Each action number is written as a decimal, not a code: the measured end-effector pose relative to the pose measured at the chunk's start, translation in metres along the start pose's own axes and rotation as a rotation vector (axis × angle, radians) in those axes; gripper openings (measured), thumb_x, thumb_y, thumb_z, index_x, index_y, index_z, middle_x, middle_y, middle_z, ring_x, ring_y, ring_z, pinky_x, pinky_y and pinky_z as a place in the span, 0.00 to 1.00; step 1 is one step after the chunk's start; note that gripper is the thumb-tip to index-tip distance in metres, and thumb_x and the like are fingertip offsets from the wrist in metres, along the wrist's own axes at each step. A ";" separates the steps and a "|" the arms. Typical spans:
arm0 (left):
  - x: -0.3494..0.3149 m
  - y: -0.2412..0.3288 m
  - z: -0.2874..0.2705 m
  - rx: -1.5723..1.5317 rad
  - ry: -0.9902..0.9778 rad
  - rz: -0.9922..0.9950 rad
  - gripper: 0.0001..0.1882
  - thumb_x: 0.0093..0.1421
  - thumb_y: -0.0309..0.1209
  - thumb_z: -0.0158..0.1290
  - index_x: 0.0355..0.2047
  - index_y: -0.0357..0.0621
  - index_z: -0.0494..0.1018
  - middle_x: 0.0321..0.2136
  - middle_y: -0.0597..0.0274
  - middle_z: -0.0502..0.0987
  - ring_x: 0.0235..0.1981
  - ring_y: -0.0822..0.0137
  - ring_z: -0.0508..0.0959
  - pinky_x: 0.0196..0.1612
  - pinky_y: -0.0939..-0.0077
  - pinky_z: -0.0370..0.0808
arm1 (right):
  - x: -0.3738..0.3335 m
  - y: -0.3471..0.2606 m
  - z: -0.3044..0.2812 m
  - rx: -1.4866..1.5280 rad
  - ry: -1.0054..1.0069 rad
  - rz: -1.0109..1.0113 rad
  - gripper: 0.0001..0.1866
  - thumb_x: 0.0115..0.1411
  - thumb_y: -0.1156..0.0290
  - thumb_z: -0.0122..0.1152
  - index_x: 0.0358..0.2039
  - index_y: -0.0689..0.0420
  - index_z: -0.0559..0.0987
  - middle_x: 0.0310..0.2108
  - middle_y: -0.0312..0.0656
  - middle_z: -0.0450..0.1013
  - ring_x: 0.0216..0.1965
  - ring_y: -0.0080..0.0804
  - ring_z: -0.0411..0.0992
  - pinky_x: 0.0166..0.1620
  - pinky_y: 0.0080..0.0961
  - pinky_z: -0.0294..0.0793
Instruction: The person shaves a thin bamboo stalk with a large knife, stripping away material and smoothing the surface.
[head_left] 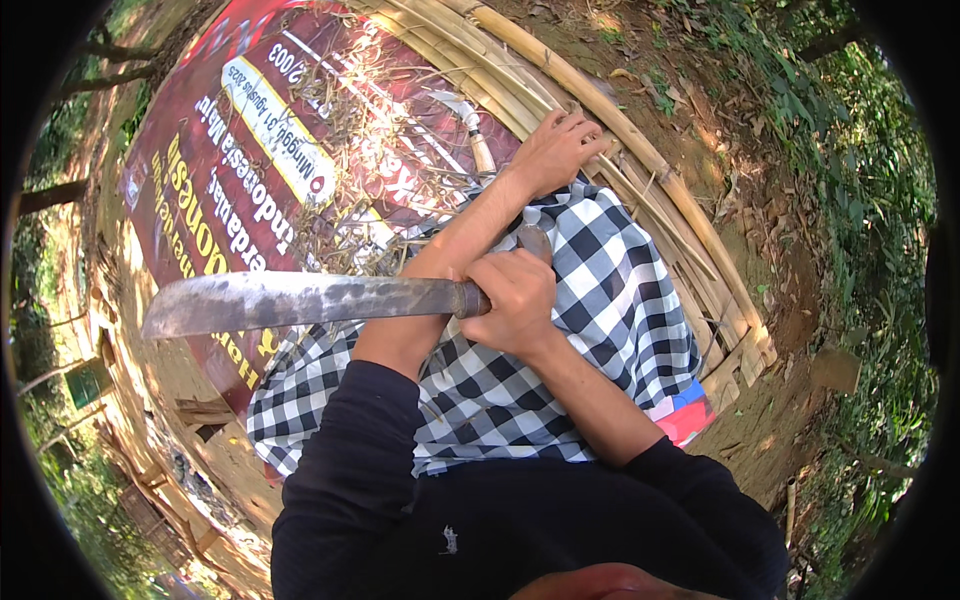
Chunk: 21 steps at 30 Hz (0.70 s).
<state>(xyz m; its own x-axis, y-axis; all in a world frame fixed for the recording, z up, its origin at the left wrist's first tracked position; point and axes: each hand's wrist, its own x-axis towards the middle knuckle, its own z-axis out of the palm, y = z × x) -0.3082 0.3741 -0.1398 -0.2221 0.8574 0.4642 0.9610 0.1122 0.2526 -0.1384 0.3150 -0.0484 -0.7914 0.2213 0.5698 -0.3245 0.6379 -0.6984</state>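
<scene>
My right hand [512,303] is closed round the handle of a machete [300,303]. Its broad, dark-stained blade points left, passing above my left forearm, and the rounded handle end [534,242] shows past my fist. Stretched up to the right, my left hand [560,150] has its fingers curled over the bamboo strips [640,190] beside my lap; the thumb is mostly hidden. A black-and-white checked cloth [600,260] covers my legs. Close to my left wrist, a smaller knife [478,140] with a pale handle lies on the banner.
A dark red printed banner [250,190], strewn with bamboo shavings [370,120], is spread on the ground ahead and to the left. A long bamboo pole [690,215] edges the strips on the right. Beyond it are bare soil, dry leaves and green plants [870,300].
</scene>
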 end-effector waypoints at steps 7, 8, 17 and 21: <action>-0.091 0.024 -0.075 -0.105 0.119 -0.369 0.21 0.65 0.30 0.52 0.58 0.46 0.70 0.57 0.50 0.70 0.58 0.48 0.70 0.61 0.53 0.67 | 0.003 -0.003 -0.001 -0.028 -0.013 -0.025 0.08 0.39 0.76 0.70 0.20 0.57 0.77 0.18 0.40 0.73 0.19 0.40 0.71 0.26 0.33 0.64; -0.117 0.028 -0.088 -0.087 0.100 -0.455 0.19 0.65 0.30 0.52 0.57 0.45 0.71 0.56 0.50 0.70 0.57 0.48 0.72 0.60 0.53 0.69 | 0.004 -0.005 -0.001 -0.030 -0.019 -0.039 0.09 0.38 0.77 0.70 0.20 0.57 0.77 0.18 0.40 0.73 0.19 0.41 0.72 0.26 0.33 0.64; -0.286 0.173 -0.265 -0.775 0.151 -1.102 0.14 0.71 0.31 0.47 0.52 0.37 0.73 0.40 0.57 0.80 0.46 0.59 0.80 0.52 0.65 0.75 | 0.002 -0.041 0.010 -0.279 -0.166 -0.112 0.09 0.35 0.75 0.67 0.21 0.55 0.78 0.18 0.41 0.73 0.20 0.44 0.70 0.34 0.37 0.65; -0.360 0.220 -0.310 -1.000 0.958 -1.208 0.15 0.74 0.36 0.45 0.49 0.36 0.73 0.38 0.58 0.80 0.41 0.67 0.81 0.48 0.70 0.77 | -0.001 -0.088 0.030 -0.127 -0.385 0.014 0.09 0.42 0.75 0.71 0.22 0.58 0.77 0.16 0.44 0.71 0.18 0.44 0.68 0.27 0.37 0.65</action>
<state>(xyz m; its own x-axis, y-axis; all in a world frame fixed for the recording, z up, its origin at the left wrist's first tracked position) -0.0677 -0.0661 0.0119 -0.9867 -0.0423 -0.1567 -0.1425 -0.2361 0.9612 -0.1251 0.2363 -0.0004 -0.9393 -0.0465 0.3399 -0.2649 0.7280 -0.6323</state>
